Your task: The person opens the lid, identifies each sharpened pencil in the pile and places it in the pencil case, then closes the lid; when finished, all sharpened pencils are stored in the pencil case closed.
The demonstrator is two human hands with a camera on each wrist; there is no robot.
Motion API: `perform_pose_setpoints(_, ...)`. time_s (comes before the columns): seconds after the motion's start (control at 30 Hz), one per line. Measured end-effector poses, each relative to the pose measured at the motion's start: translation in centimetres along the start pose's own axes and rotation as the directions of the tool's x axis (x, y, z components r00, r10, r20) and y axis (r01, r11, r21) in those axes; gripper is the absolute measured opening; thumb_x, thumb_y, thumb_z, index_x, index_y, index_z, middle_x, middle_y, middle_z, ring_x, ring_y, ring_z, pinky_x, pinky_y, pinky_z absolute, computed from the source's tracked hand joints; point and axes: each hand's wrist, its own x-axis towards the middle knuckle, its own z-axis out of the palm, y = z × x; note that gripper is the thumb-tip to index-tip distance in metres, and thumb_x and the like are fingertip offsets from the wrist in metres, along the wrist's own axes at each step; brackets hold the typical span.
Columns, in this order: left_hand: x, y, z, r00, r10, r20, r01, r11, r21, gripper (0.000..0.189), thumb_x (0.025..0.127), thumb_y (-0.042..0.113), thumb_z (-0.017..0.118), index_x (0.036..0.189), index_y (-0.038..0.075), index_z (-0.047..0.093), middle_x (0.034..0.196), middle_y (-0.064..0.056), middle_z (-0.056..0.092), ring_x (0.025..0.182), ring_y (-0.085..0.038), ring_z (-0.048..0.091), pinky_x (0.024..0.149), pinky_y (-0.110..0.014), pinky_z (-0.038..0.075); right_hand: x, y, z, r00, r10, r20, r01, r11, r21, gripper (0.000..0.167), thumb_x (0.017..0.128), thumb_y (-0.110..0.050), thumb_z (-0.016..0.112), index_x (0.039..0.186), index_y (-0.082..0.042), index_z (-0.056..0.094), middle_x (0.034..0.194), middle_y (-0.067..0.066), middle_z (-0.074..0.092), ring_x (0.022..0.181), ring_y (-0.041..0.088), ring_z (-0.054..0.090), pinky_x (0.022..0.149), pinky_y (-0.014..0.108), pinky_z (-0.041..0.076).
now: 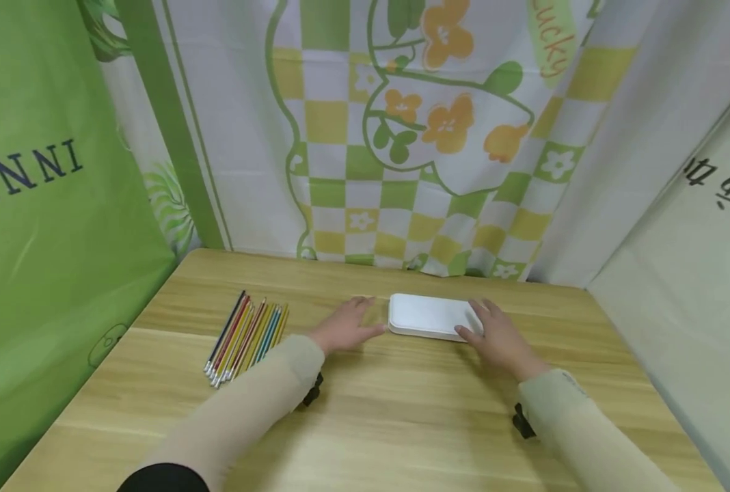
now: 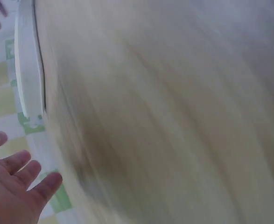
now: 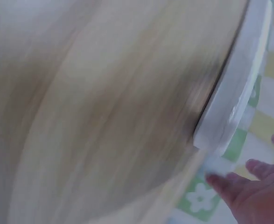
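A flat white case (image 1: 429,314) with rounded corners lies on the wooden table, toward its far edge. My left hand (image 1: 348,326) is just off the left end of the case, fingers spread and holding nothing. At the right end, my right hand (image 1: 499,342) has thumb and fingers apart around the corner; whether they touch it is hard to tell in the head view. The right wrist view shows a small space between the right hand (image 3: 258,191) and the case (image 3: 235,84). Seen from the left wrist, the left hand (image 2: 15,186) has its fingers extended.
Several pencils (image 1: 245,338) in blue, red, yellow and teal lie side by side at the table's left. Behind the wooden table (image 1: 402,424) hangs a checked, flowered curtain (image 1: 365,157). A green cloth (image 1: 45,225) hangs at the left and a pale one at the right.
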Motion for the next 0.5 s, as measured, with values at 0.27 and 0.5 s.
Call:
perform_pose_setpoints(0.27, 2.4, 2.2, 1.9, 0.964, -0.250, 0.096, 0.245, 0.677, -0.694, 0.080, 0.102, 0.039, 0.063, 0.161, 0.001, 0.026, 0.159, -0.025, 0.036, 0.140, -0.045, 0.043, 0.116, -0.053, 0.035, 0.6, 1.4, -0.1, 0.986, 0.153, 0.062, -0.162, 0.967, 0.196, 0.072, 0.105, -0.021, 0.057, 0.147, 0.026, 0.023, 0.146, 0.048, 0.034, 0.135, 0.061, 0.035, 0.113, 0.065, 0.031)
perform_pose_setpoints(0.5, 2.5, 3.3, 3.1, 0.962, -0.247, 0.119, 0.246, 0.585, -0.773, 0.072, 0.099, 0.029, 0.066, 0.155, -0.006, 0.037, 0.158, -0.024, 0.040, 0.138, -0.046, 0.044, 0.118, -0.050, 0.033, -0.2, 1.2, 0.2, 0.963, 0.256, 0.087, -0.271, 0.919, 0.285, 0.066, 0.106, -0.019, 0.052, 0.151, 0.020, 0.025, 0.150, 0.043, 0.033, 0.134, 0.057, 0.041, 0.113, 0.062, 0.034)
